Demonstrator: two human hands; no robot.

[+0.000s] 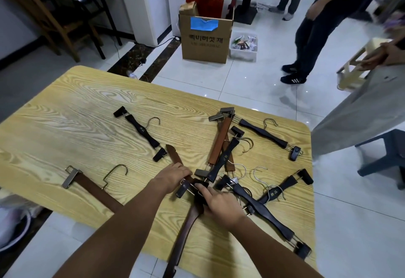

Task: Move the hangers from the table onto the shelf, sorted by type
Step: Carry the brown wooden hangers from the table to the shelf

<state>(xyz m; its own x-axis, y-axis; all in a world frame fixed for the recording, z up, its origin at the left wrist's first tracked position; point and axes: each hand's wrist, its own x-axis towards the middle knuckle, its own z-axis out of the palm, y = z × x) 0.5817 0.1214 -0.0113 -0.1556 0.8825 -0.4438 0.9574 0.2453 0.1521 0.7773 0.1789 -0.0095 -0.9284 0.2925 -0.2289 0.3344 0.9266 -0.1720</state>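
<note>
On table point(65, 113), L hand point(173, 175), R hand point(221, 203) grip hanger point(188, 229).

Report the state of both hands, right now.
Left hand: grips the brown hanger.
Right hand: grips a black clip in the hanger pile.

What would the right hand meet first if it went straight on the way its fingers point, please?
Likely the black clip at its fingertips, then the left hand just beyond; depth is unclear.
</note>
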